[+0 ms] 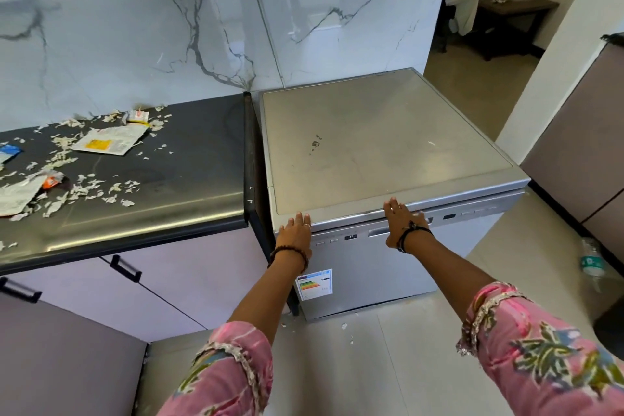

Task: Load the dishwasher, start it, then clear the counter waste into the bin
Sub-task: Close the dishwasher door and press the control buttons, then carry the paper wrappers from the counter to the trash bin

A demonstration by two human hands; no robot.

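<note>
Silver metal lies under both sets of fingers: the left hand rests flat, fingers straight and close together, on the top front edge of the dishwasher near its left corner, and the right hand lies the same way further along, over the recessed door handle. Neither hand curls round anything; both look to be pressing the door, whose top edge sits flush under the lid. Just below the hands runs the control panel, with small buttons and a dark display beside the left wrist, and another dark window to the right of the right hand. Whether any light is on I cannot tell.

Outward from there, the machine stands on the floor between the dark counter and a passage, its door closed, so loading seems finished. Starting it appears to be the step in hand or the very next one.

Part 3 of the task is plainly not begun. Counter waste is spread over the left half of the worktop: a flat white wrapper, a smaller packet near the wall, a torn pouch at the left edge, and many pale paper scraps around them. A few scraps also lie on the floor by the dishwasher's base. No bin is clearly identifiable in view.
</note>
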